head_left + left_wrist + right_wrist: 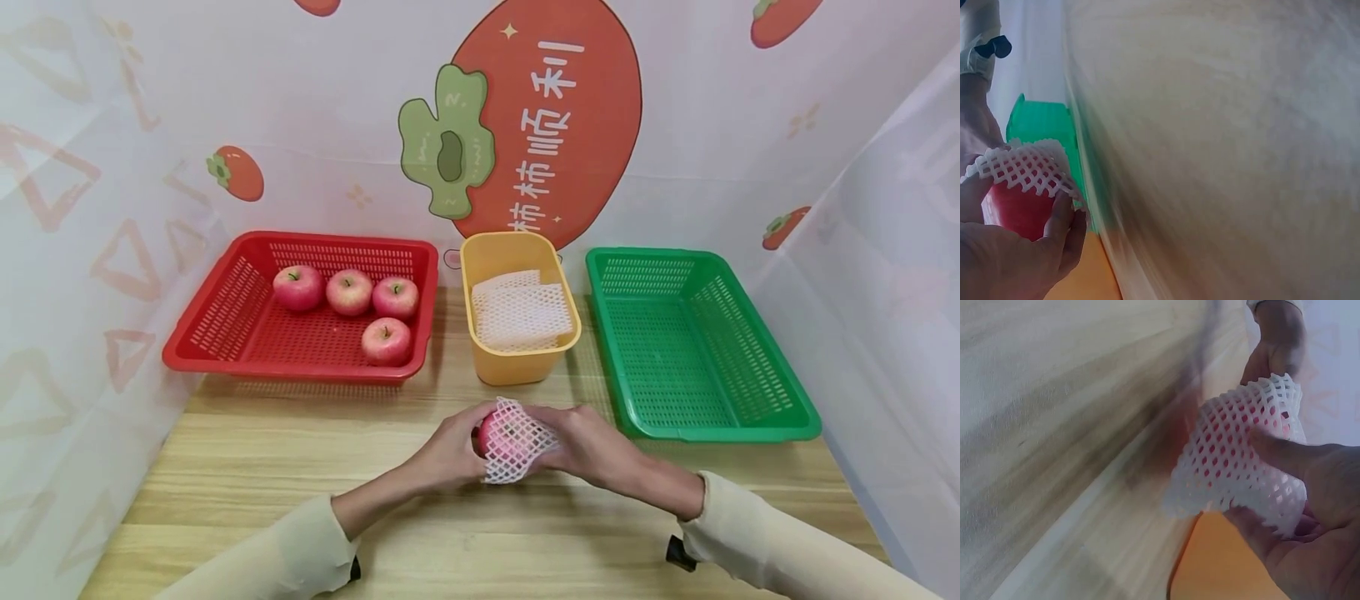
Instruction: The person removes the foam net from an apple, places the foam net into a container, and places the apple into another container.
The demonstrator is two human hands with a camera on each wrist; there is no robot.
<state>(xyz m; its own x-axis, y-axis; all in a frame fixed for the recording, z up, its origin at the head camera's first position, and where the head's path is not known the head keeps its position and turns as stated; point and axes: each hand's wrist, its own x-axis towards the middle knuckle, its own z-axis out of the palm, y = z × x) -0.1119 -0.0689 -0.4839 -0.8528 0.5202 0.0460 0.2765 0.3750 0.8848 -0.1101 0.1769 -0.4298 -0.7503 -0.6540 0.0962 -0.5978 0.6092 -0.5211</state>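
Observation:
A red apple [1019,211] is held above the table between both hands, partly covered by a white foam net sleeve [517,442]. My left hand [450,450] grips the apple from its left side, thumb and fingers bent around it, as the left wrist view shows. From the other side my right hand [588,442] pinches the net; in the right wrist view the thumb lies over the mesh and the fingers curl beneath. Through the mesh [1241,444] the apple shows pink. Its left side is bare in the head view.
A red basket [300,367] at the back left holds several apples [348,292]. Behind the hands stands a yellow bin [517,367] with more foam nets [521,312]. At the right is a green basket [720,433]. Printed white cloth [337,100] surrounds the wooden table [300,442].

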